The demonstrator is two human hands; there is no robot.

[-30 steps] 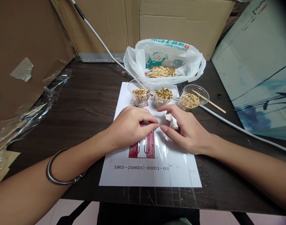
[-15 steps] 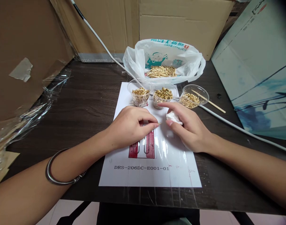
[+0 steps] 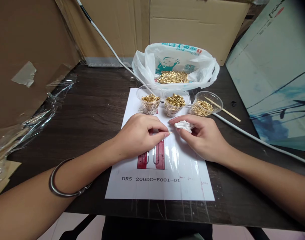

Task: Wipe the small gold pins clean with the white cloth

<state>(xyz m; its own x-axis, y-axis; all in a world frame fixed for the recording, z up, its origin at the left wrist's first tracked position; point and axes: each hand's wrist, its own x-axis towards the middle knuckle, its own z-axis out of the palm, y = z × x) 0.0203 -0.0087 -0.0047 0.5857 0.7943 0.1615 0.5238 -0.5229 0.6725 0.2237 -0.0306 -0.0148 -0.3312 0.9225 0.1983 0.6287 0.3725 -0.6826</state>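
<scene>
Left hand (image 3: 143, 133) pinches a gold-coloured pin (image 3: 171, 132), tip toward the right hand (image 3: 205, 136), which clasps white tissue (image 3: 184, 126) just beside it; apparently pin-wiping, next move calling for a steady pinch.

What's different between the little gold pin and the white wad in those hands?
The gold pin is thin and straight; the white wad is bulky and crumpled. The pin is gold-coloured, the wad white. The left hand pinches the pin, while the right hand holds the wad. Both are held in the fingers.
</scene>
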